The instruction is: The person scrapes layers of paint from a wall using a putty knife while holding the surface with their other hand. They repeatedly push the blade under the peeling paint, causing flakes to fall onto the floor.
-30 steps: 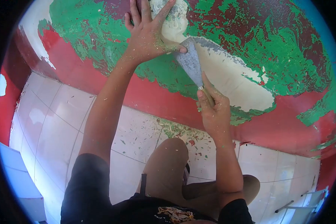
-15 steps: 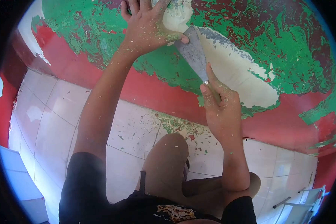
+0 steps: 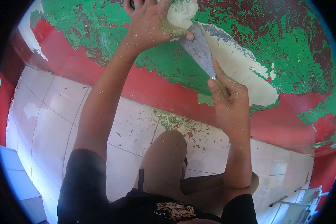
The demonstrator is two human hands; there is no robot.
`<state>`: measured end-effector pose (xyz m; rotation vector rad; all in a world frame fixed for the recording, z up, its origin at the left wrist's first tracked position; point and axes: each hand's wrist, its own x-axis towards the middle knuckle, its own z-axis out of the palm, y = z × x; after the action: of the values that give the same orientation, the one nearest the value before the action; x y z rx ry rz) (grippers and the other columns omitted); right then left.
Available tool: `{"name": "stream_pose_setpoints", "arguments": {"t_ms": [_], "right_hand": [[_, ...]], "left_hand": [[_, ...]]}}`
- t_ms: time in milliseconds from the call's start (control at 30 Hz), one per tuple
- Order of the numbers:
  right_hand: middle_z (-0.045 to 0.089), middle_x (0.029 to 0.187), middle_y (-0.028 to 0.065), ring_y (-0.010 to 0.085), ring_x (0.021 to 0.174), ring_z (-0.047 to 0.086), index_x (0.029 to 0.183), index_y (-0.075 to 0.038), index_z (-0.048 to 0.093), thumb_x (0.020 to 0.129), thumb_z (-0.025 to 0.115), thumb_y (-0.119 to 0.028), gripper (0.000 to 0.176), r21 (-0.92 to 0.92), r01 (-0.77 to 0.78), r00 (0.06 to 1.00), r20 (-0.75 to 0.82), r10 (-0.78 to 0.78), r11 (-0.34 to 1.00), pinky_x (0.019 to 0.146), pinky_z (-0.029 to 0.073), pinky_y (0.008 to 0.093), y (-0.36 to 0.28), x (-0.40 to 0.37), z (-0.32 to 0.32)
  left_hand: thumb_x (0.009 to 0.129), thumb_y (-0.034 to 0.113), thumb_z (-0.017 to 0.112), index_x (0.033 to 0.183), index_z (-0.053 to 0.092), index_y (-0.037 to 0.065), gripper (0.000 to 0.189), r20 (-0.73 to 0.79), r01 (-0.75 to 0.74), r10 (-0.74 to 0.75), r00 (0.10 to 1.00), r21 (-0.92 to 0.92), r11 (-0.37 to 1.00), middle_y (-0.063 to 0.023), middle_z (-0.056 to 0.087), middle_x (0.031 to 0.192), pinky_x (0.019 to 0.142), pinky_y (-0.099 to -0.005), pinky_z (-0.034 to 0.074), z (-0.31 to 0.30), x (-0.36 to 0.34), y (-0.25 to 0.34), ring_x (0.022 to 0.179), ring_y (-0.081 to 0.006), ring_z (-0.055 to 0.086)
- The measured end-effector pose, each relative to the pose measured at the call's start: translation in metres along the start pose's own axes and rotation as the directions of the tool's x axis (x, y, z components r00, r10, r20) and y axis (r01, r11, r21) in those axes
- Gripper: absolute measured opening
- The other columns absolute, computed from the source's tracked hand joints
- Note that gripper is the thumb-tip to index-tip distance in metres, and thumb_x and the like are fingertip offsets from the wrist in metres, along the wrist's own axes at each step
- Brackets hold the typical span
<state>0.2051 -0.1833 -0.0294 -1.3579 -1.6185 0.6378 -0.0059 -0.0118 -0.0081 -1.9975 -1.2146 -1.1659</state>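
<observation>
My right hand (image 3: 231, 99) is wrapped round the handle of a paint scraper (image 3: 198, 48), its index finger stretched along the metal blade. The blade points up and left, its wide end against the wall where green paint meets a bare cream patch (image 3: 237, 63). My left hand (image 3: 147, 24) is spread against the wall at the top, its thumb stretched out to the blade's upper corner. The frame's top edge partly cuts off its fingers. Paint flakes cling to both hands.
The wall's lower band is red (image 3: 164, 91), with ragged green paint (image 3: 175, 63) above. Paint flakes (image 3: 175, 121) litter the tiled floor (image 3: 130, 123) by my bent knee (image 3: 168, 145). A metal-framed object (image 3: 302, 203) stands at lower right, and pale blue boxy shapes (image 3: 18, 175) at lower left.
My right hand and the scraper have shifted slightly to the right. My left hand stays at the blade's corner, a little further right and up in view.
</observation>
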Motion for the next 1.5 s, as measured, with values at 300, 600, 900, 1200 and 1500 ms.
{"name": "stream_pose_setpoints", "arguments": {"t_ms": [300, 600, 900, 1200, 1500], "right_hand": [[0.067, 0.097, 0.0296, 0.0232, 0.076, 0.059, 0.143, -0.007, 0.057, 0.101, 0.062, -0.012, 0.043, -0.146, 0.063, 0.998, 0.031, -0.059, 0.987, 0.081, 0.050, 0.0345, -0.012, 0.007, -0.014], [0.059, 0.084, 0.0155, 0.0137, 0.079, 0.051, 0.148, -0.003, 0.051, 0.104, 0.059, -0.019, 0.048, 0.039, -0.047, 0.998, -0.030, 0.048, 0.998, 0.079, 0.047, 0.0289, 0.009, -0.008, 0.021], [0.059, 0.091, 0.0002, 0.0091, 0.082, 0.046, 0.149, -0.003, 0.050, 0.104, 0.061, -0.016, 0.048, -0.049, -0.188, 0.971, 0.137, 0.193, 0.981, 0.076, 0.044, 0.0257, -0.027, 0.017, -0.017], [0.048, 0.083, -0.0029, 0.0074, 0.078, 0.041, 0.150, 0.000, 0.049, 0.104, 0.061, -0.014, 0.050, 0.224, -0.073, 0.991, -0.090, 0.095, 0.972, 0.069, 0.039, 0.0219, 0.002, -0.012, 0.033], [0.049, 0.077, -0.0051, 0.0028, 0.068, 0.039, 0.150, -0.003, 0.050, 0.104, 0.061, -0.013, 0.049, 0.261, -0.126, 0.984, -0.087, 0.153, 0.957, 0.061, 0.036, 0.0201, 0.001, -0.017, 0.038]], "left_hand": [[0.053, 0.099, 0.063, 0.163, 0.028, 0.032, 0.134, 0.043, 0.007, -0.007, 0.999, -0.009, 1.000, -0.0226, -0.016, 0.169, 0.113, -0.0775, 0.003, -0.003, 0.000, -0.004, 0.152, -0.0541, -0.014], [0.055, 0.101, 0.059, 0.163, 0.028, 0.033, 0.131, 0.026, -0.022, 0.023, 0.999, -0.020, 1.000, -0.0225, -0.014, 0.169, 0.112, -0.0792, 0.004, -0.001, 0.000, -0.006, 0.152, -0.0547, -0.013], [0.059, 0.099, 0.059, 0.161, 0.031, 0.035, 0.124, -0.067, -0.057, 0.054, 0.996, -0.035, 0.998, -0.0230, -0.011, 0.170, 0.113, -0.0779, 0.005, 0.007, -0.002, -0.011, 0.152, -0.0559, -0.010], [0.059, 0.097, 0.063, 0.160, 0.035, 0.035, 0.121, 0.005, -0.012, 0.012, 1.000, -0.023, 1.000, -0.0216, -0.011, 0.170, 0.115, -0.0755, 0.005, 0.000, -0.002, -0.006, 0.153, -0.0543, -0.010], [0.055, 0.097, 0.065, 0.159, 0.037, 0.036, 0.124, -0.033, -0.034, 0.033, 0.999, -0.036, 0.999, -0.0210, -0.009, 0.171, 0.116, -0.0743, 0.003, 0.001, -0.004, -0.007, 0.153, -0.0531, -0.010]]}}
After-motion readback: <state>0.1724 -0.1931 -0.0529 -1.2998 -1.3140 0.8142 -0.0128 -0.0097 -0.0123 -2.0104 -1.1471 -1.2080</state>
